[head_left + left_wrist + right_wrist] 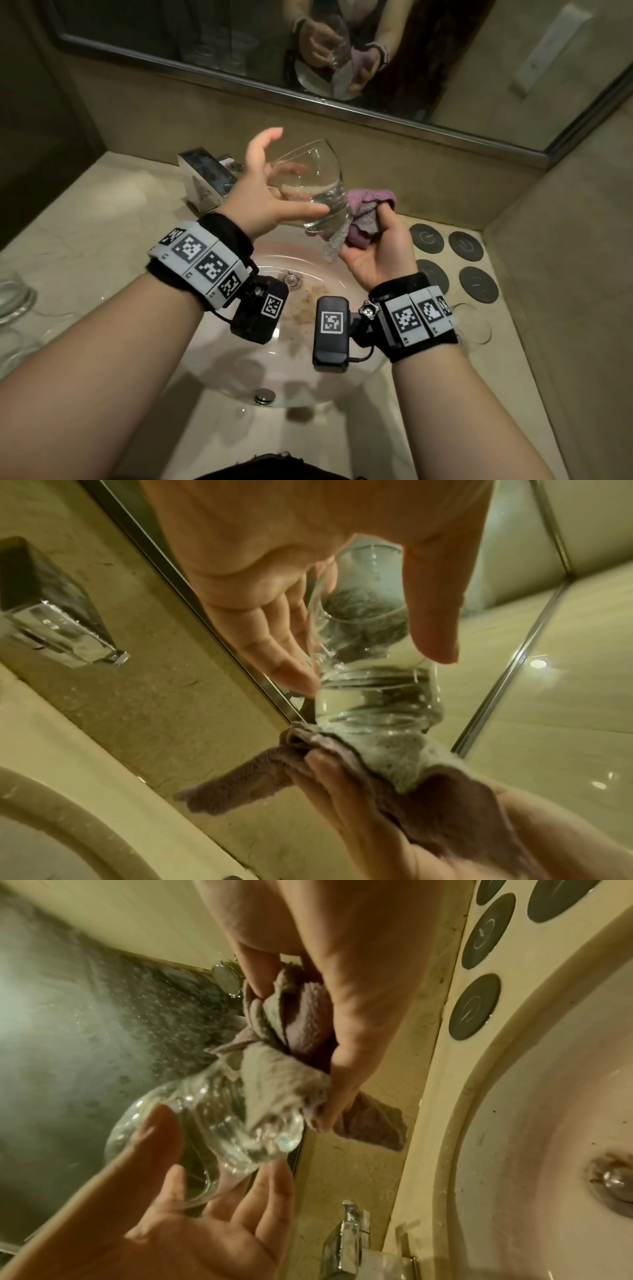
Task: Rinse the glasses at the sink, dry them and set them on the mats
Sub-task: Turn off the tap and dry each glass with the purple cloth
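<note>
My left hand cradles the clear rounded glass between thumb and spread, straight fingers — my right hand clenches the crumpled mauve cloth against its base.

The glasses on the counter's left are cut off by the head view's edge and blurred, so their number is unclear. A clear rim near the right wrist is half hidden behind the wristband. The glass in hand blurs where the cloth meets its base.
</note>
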### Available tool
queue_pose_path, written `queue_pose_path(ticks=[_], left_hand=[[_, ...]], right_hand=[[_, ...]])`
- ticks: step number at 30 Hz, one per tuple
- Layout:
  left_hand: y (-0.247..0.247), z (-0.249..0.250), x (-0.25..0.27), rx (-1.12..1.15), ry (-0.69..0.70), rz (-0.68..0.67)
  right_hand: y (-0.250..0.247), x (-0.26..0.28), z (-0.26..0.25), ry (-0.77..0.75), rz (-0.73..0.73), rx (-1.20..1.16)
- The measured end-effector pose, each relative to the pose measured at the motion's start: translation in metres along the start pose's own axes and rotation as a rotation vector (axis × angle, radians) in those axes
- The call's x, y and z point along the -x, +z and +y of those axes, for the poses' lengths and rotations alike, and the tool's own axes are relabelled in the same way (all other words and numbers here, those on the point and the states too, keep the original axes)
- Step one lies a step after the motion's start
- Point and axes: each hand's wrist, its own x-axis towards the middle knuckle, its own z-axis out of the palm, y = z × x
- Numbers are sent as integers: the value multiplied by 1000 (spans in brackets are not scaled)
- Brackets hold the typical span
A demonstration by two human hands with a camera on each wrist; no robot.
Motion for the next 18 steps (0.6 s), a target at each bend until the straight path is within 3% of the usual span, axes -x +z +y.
queue_pose_path(ticks=[9,13,18], left_hand=[[1,-2,-5,60,-13,36],[3,-2,-7,149,-65,32],[5,-2,-9,65,-81,-21]], right_hand=[[-14,-5,-1,-94,15,-105],[-9,3,6,-124,-101,-38],[-5,0,10,-104,-67,-146]])
